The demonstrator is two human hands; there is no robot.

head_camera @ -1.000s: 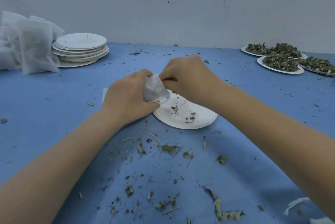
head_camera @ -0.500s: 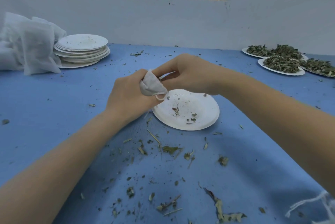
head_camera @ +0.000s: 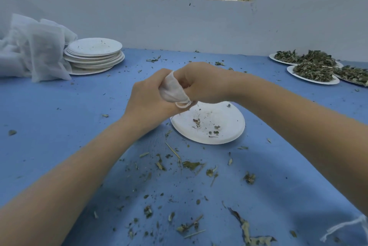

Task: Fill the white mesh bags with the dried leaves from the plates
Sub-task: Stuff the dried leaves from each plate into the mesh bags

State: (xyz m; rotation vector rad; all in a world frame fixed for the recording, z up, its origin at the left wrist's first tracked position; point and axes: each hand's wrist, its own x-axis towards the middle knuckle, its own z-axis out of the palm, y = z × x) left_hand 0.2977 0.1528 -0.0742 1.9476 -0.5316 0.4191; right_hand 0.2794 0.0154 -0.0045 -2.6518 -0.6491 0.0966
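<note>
Both hands have risen slightly; left hand (head_camera: pixel 147 98) and right hand (head_camera: pixel 203 82) fingers are gripping the mesh bag (head_camera: pixel 172 91) at the plate's (head_camera: pixel 229 126) eleven o'clock.

Both bare forearms reach in from the near edge and meet in the middle, held up off the surface. The left hand (head_camera: pixel 148 99) shows its back, knuckles up, fingers curled tight into a fist round the bag (head_camera: pixel 172 91). The right hand (head_camera: pixel 203 81) sits just beside it, touching, wrist bent inward, its fingers folded under and pinching the bag's top from the other side. Thumbs are hidden between the two hands. The right forearm crosses in at a steeper slant than the left.
</note>
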